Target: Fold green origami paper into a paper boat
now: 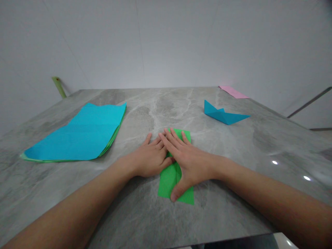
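Observation:
A narrow piece of folded green paper [169, 181] lies flat on the marbled grey table, close to its front edge. My right hand [190, 160] presses on the paper with fingers spread, its thumb near the lower end. At the paper's left side rests my left hand [151, 157], also flat, its thumb reaching onto the sheet. Some right fingertips overlap those of the left hand. Both hands cover the middle of the paper, so the folds there are partly hidden.
To the left lies a stack of blue and green paper sheets [83, 133]. A folded blue paper boat [224, 116] sits at the back right. Behind it, a pink sheet [234, 92] lies at the table's edge. A pale wall [166, 45] closes off the far side.

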`<state>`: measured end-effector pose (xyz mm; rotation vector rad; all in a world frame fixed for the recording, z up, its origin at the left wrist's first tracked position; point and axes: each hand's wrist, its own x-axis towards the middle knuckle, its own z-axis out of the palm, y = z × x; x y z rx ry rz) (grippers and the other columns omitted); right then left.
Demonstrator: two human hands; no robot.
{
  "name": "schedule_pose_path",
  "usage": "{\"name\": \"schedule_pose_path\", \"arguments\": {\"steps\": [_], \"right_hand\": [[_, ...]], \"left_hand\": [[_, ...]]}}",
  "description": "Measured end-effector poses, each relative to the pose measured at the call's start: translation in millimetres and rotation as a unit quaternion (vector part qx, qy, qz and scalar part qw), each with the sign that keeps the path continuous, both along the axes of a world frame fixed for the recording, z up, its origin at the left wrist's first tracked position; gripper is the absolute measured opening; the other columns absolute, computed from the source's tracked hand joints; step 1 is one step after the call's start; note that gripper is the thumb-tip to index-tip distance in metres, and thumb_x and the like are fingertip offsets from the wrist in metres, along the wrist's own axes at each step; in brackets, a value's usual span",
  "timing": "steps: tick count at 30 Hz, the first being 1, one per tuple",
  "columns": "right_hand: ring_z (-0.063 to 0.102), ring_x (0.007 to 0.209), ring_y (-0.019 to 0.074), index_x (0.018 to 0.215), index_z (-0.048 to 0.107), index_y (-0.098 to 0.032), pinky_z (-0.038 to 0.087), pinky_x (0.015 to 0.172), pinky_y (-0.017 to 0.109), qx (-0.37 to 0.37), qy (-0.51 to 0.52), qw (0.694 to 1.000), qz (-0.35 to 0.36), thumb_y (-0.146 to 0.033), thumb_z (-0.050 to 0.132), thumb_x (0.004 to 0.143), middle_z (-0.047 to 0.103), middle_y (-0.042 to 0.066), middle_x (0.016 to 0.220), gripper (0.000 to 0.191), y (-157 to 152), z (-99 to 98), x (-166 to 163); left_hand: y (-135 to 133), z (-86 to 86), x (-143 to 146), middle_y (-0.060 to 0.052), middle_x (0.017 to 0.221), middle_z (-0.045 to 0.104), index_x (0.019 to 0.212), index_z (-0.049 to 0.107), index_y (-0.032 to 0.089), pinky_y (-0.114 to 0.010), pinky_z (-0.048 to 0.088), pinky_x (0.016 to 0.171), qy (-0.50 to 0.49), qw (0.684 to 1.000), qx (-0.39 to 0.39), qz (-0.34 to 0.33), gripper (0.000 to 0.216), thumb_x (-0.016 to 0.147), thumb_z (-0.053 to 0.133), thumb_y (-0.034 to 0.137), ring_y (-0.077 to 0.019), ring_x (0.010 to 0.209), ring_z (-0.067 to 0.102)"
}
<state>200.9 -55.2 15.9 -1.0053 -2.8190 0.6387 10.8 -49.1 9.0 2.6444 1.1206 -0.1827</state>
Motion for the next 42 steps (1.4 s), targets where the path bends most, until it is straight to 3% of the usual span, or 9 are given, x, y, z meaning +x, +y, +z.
{"name": "schedule_pose_path", "arguments": {"steps": [9, 15, 24, 34, 42], "right_hand": [[-0.019, 0.148, 0.0413, 0.153, -0.027, -0.017, -0.004, 0.113, 0.071, 0.023, 0.005, 0.994, -0.108, -0.075, 0.071, 0.063, -0.015, 0.023, 0.163, 0.145, 41.7, -11.4, 29.2], [-0.017, 0.149, 0.0374, 0.154, -0.022, -0.013, -0.001, 0.116, 0.066, 0.026, -0.009, 0.990, -0.139, -0.062, 0.072, 0.070, -0.012, 0.023, 0.163, 0.136, 47.9, -10.5, 29.8], [-0.014, 0.149, 0.0387, 0.157, -0.016, -0.016, 0.000, 0.116, 0.066, 0.013, 0.002, 0.987, -0.161, -0.059, 0.073, 0.069, -0.007, 0.021, 0.165, 0.132, 49.0, -10.7, 30.2], [-0.012, 0.149, 0.0415, 0.156, -0.020, -0.024, 0.002, 0.114, 0.071, 0.013, 0.031, 0.987, -0.154, -0.061, 0.073, 0.072, -0.007, 0.019, 0.165, 0.131, 55.5, -19.5, 35.8], [-0.013, 0.149, 0.0403, 0.157, -0.015, -0.021, 0.002, 0.115, 0.069, 0.001, 0.028, 0.987, -0.159, -0.063, 0.073, 0.071, -0.005, 0.021, 0.165, 0.131, 55.9, -18.2, 36.4]], "left_hand": [[0.5, 2.3, -0.2, -0.011, 0.165, -0.003, 0.159, 0.009, 0.015, -0.066, 0.002, 0.117, 0.015, 1.000, 0.003, -0.008, 0.069, 0.102, 0.014, 0.054, -0.0295, 0.153, -0.006], [-0.3, 3.2, -0.8, -0.010, 0.165, -0.001, 0.159, 0.012, 0.018, -0.068, 0.002, 0.116, 0.022, 1.000, -0.005, -0.013, 0.067, 0.103, 0.015, 0.054, -0.0310, 0.152, -0.007], [0.4, 1.3, -1.7, -0.008, 0.166, 0.002, 0.159, 0.014, 0.024, -0.066, 0.002, 0.117, 0.017, 1.000, 0.001, -0.015, 0.065, 0.102, 0.015, 0.056, -0.0307, 0.152, -0.007], [0.5, 0.9, -0.9, -0.010, 0.165, 0.000, 0.159, 0.012, 0.019, -0.070, 0.002, 0.115, 0.016, 1.000, -0.004, -0.017, 0.065, 0.103, 0.018, 0.053, -0.0328, 0.152, -0.008], [0.5, 0.3, -0.9, -0.010, 0.165, -0.002, 0.159, 0.010, 0.018, -0.070, 0.002, 0.115, 0.015, 1.000, 0.001, -0.018, 0.067, 0.103, 0.018, 0.053, -0.0316, 0.152, -0.008]]}}
